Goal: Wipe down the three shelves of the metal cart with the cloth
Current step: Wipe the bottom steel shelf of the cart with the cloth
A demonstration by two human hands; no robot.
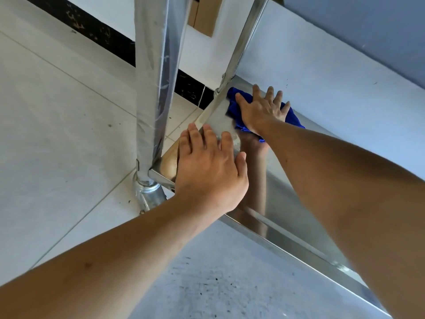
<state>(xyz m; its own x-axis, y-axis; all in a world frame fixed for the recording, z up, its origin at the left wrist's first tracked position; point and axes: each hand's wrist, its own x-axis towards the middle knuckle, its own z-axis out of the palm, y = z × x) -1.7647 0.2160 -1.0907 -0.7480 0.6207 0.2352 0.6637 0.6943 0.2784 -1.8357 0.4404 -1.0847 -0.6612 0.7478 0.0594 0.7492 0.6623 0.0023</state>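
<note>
The bottom shelf [287,194] of the metal cart is a shiny steel sheet low above the floor. A blue cloth [293,117] lies near the shelf's far left corner. My right hand [262,111] presses flat on the cloth with fingers spread. My left hand [207,166] rests flat on the near left part of the shelf, beside the front post [154,88], fingers apart and holding nothing. The underside of the shelf above [368,31] fills the upper right.
The front post ends in a caster [149,194] on the pale tiled floor [57,134]. A rear post [243,42] rises by the cloth. A white wall with a black skirting strip [110,40] runs behind the cart, and a brown cardboard box [204,14] shows at the top.
</note>
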